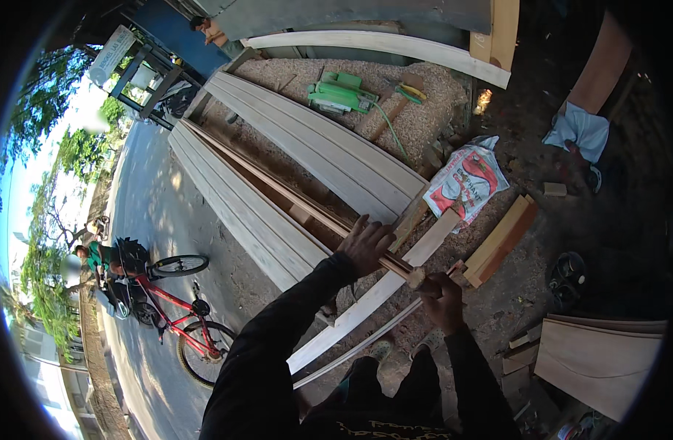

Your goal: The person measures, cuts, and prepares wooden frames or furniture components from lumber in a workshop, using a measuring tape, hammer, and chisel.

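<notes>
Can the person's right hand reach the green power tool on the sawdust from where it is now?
Probably not. The right hand grips the end of a wooden strip, and the green power tool lies far beyond the long boards, on the sawdust pile. The person would have to walk around.

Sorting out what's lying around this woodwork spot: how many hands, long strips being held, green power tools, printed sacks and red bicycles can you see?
Hands: 2, left hand and right hand, both gripping the strip
Long wooden strip: 1
Green power tool: 1
Printed sack: 1
Red bicycle: 1
Total: 6
</notes>
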Available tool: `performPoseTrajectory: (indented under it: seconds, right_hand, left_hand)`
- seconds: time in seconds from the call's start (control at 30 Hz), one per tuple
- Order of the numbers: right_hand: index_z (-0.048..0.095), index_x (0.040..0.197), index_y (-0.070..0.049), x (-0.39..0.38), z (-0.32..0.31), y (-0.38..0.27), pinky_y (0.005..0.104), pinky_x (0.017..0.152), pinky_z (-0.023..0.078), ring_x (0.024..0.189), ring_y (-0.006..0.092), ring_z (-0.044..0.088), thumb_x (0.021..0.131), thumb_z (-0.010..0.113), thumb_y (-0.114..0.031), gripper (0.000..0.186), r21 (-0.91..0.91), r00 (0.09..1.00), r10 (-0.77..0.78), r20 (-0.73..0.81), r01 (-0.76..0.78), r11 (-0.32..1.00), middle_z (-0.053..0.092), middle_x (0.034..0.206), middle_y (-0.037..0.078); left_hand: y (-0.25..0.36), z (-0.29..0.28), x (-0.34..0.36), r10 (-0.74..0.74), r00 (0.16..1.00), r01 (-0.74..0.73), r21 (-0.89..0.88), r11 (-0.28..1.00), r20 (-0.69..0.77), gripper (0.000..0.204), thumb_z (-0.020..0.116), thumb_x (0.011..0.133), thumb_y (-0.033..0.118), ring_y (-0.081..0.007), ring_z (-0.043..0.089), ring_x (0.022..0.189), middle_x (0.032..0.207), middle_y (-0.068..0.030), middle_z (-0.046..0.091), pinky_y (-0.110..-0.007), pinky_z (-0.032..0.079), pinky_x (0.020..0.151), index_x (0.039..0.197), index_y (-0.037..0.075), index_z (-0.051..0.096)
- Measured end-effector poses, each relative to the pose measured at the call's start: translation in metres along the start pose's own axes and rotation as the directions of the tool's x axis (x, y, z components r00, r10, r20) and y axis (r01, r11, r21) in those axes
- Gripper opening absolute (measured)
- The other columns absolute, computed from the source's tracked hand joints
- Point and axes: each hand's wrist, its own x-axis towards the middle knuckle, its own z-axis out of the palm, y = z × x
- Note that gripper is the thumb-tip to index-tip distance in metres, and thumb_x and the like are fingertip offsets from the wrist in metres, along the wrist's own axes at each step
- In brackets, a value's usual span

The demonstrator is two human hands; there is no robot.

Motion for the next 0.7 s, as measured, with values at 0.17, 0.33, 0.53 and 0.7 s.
performPoseTrajectory:
  seconds: [0.17, 0.33, 0.53, 0.7]
  right_hand:
    - [0.063, 0.09, -0.006, -0.003, 0.003, 0.007, 0.0318, 0.055, 0.046, 0.063, 0.0144, 0.06, 0.091, 0.078, -0.022, 0.022, 0.241, 0.939, 0.343, 0.008, -0.335, 0.911, 0.062, 0.076, 0.002]
    - [0.063, 0.089, -0.008, 0.001, 0.021, -0.018, 0.0232, 0.042, 0.031, 0.05, 0.0055, 0.047, 0.096, 0.074, -0.024, 0.021, 0.552, 0.737, 0.671, 0.074, -0.591, 0.588, 0.054, 0.067, -0.003]
    - [0.067, 0.092, -0.007, -0.003, 0.02, -0.018, 0.0231, 0.042, 0.032, 0.05, 0.0052, 0.048, 0.097, 0.072, -0.023, 0.018, 0.476, 0.761, 0.639, 0.111, -0.605, 0.638, 0.056, 0.069, -0.002]
    - [0.068, 0.092, -0.006, -0.016, 0.008, -0.03, 0.0225, 0.044, 0.033, 0.055, 0.0053, 0.052, 0.091, 0.073, -0.014, 0.01, 0.311, 0.765, 0.62, 0.171, -0.639, 0.703, 0.062, 0.073, -0.002]
  left_hand:
    - [0.072, -0.049, -0.079, -0.394, 0.897, 0.344, -0.242, 0.907, -0.2, 0.077, 0.085, 0.076, 0.049, -0.0368, 0.042, 0.142, 0.15, -0.0146, 0.049, -0.065, 0.018, 0.122, 0.136, 0.014, 0.051]
    - [0.144, -0.059, -0.204, -0.726, 0.671, 0.651, -0.348, 0.675, -0.153, 0.067, 0.088, 0.076, 0.039, -0.0377, 0.047, 0.136, 0.143, -0.014, 0.054, -0.061, 0.03, 0.115, 0.128, 0.011, 0.056]
    - [0.156, -0.048, -0.247, -0.819, 0.562, 0.675, -0.509, 0.535, -0.115, 0.067, 0.089, 0.077, 0.032, -0.0384, 0.052, 0.13, 0.136, -0.0148, 0.058, -0.052, 0.04, 0.11, 0.13, 0.009, 0.055]
    - [0.13, -0.063, -0.246, -0.835, 0.525, 0.597, -0.627, 0.5, -0.166, 0.055, 0.085, 0.082, 0.025, -0.0382, 0.056, 0.124, 0.131, -0.0159, 0.061, -0.048, 0.047, 0.103, 0.127, 0.007, 0.059]
